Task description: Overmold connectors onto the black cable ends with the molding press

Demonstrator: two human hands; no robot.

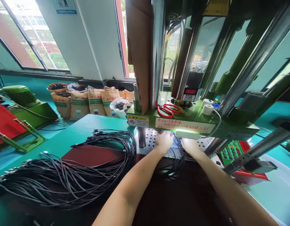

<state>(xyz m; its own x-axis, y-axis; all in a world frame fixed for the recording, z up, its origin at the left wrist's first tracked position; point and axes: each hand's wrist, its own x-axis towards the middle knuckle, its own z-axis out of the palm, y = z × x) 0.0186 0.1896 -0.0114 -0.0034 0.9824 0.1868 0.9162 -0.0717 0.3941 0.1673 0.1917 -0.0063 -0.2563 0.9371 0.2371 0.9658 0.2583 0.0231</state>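
Note:
Both my hands reach under the green press head, over its perforated metal bed (150, 138). My left hand (164, 141) is at the left of a metal mould (175, 143), its fingertips hidden by the press edge and bright light. At the mould's right side is my right hand (191, 147), fingers also mostly hidden. Between the hands, several black cables (179, 157) run out of the mould toward me and hang over the bed's front edge. A large bundle of black cables (88, 179) lies on the table to the left, looped, with metal connectors at its far left end.
Red-handled scissors (168, 110) and white tape rolls (208, 106) rest on the press's green plate (145, 114). Steel columns (157, 56) stand close around my hands. A green button panel (234, 153) is at right. Sacks of black pieces (80, 103) line the wall.

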